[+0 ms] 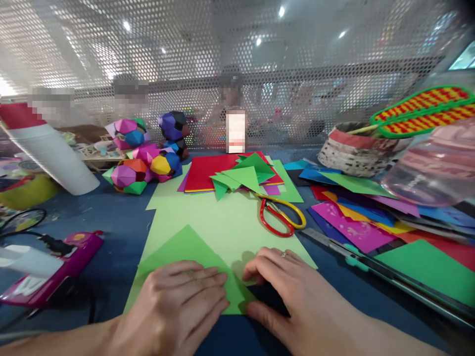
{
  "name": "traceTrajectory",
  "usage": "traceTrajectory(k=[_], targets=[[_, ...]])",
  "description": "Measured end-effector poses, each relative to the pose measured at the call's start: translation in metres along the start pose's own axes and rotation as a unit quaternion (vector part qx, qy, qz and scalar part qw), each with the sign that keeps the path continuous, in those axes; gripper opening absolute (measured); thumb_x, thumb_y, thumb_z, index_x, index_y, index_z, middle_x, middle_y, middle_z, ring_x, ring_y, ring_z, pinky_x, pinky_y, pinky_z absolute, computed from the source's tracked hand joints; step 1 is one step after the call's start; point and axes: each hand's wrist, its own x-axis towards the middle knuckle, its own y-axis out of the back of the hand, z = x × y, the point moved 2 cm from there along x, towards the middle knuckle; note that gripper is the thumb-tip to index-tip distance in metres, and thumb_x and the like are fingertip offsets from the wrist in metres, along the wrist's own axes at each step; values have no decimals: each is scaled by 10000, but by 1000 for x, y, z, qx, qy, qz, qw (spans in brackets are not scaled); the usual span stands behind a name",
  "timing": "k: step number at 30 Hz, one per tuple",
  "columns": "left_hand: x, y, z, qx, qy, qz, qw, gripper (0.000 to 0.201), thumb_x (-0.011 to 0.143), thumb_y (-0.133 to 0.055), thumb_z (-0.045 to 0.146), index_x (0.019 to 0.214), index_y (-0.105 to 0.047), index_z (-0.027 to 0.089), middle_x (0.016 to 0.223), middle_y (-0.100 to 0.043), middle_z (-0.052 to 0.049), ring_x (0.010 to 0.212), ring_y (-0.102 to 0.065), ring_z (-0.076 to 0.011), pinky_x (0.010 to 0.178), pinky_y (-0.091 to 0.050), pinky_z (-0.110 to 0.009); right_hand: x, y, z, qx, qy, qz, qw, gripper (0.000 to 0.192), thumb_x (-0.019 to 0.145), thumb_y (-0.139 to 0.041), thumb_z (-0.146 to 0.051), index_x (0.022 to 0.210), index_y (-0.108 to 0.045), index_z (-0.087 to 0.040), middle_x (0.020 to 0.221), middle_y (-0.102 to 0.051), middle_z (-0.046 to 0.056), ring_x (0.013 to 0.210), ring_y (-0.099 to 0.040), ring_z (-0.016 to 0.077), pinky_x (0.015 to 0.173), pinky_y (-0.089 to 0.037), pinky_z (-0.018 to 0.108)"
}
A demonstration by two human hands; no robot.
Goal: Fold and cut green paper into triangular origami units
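Note:
A folded green paper [189, 249] lies near the table's front edge, one corner pointing away from me. My left hand [181, 299] rests flat on it with the fingers stretched out, covering its middle. At the paper's right corner, my right hand [293, 289] is curved, its thumb touching the corner and its forefinger apart from the thumb. Beneath the green paper is a large pale green sheet [208, 212]. Scissors [281, 231] with one red and one yellow handle lie beyond my right hand. Cut green triangles [241, 175] sit on a stack of red paper [204, 170].
Coloured sheets [352, 222] are strewn at right, beside a long dark tool with a teal piece [356, 261], a basket [354, 153] and a pink bottle [426, 163]. Left are folded paper balls [128, 175], a white roll [61, 158] and a magenta power strip [79, 252]. Perforated metal [200, 44] stands behind.

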Motion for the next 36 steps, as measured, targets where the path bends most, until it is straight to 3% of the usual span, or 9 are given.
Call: traceTrajectory(k=[5,7,11,15,20,27,30,33,36], targets=[[-1,-3,-2,-2,72,-2,997,151,974,-519,157,1096,-594,204,893,-748,-23,760,-721,-171,719,-551,-281,-2,-13,-9,-43,-2,15,999,212,830,-759,-212,957,-589,-216,976,-617,13,909,-568,237,804,-412,388],[-2,-6,-9,50,114,-5,992,195,960,-541,229,1154,-551,212,1020,-730,-61,895,-715,-221,798,-548,-333,-1,-15,-18,-49,-20,11,999,169,834,-724,-145,907,-584,-205,948,-609,17,906,-568,234,805,-417,383],[2,-4,-34,164,220,-28,961,697,841,-666,479,1388,-420,124,1409,-540,-216,1290,-527,-383,1057,-415,-513,6,-10,-32,-59,-44,3,997,217,839,-707,-131,1009,-582,-180,1050,-599,55,989,-576,246,838,-435,382],[5,4,-58,163,335,-107,922,920,835,-567,670,1489,-338,65,1374,-557,-255,1217,-561,-437,989,-427,-576,21,1,-34,-54,-44,-17,997,418,794,-791,-248,1148,-583,-167,1140,-594,88,1091,-567,270,909,-430,384],[4,5,-65,126,340,-121,924,892,815,-560,648,1509,-339,132,1424,-516,-230,1304,-479,-420,971,-434,-537,44,1,-29,-37,-38,9,999,418,849,-713,-485,1105,-620,-168,1113,-598,101,1032,-588,278,867,-449,383],[2,-3,-74,131,340,-117,924,953,814,-473,762,1502,-338,116,1405,-522,-262,1269,-495,-455,977,-374,-607,50,-20,-25,-52,-15,64,996,407,846,-732,-338,1187,-612,-153,1078,-610,101,957,-597,257,813,-430,351],[2,-2,-89,103,350,-82,927,966,783,-476,814,1446,-410,116,1296,-604,-252,1217,-532,-456,958,-394,-591,46,-19,-22,-29,-44,78,996,526,798,-772,-348,1248,-593,-144,1038,-631,95,897,-600,244,758,-417,329],[5,5,-103,15,351,19,936,784,762,-581,754,1267,-556,155,1121,-687,-187,1069,-626,-403,901,-459,-517,43,-14,-20,14,-69,68,995,670,736,-811,-350,1313,-559,-119,950,-642,71,842,-590,228,700,-405,303],[10,20,-107,-25,325,89,941,522,868,-534,629,1147,-576,190,1049,-693,-108,973,-660,-283,847,-503,-388,42,-8,-18,25,-52,65,996,379,744,-778,-318,1060,-663,-142,890,-622,42,794,-561,199,668,-379,285]])
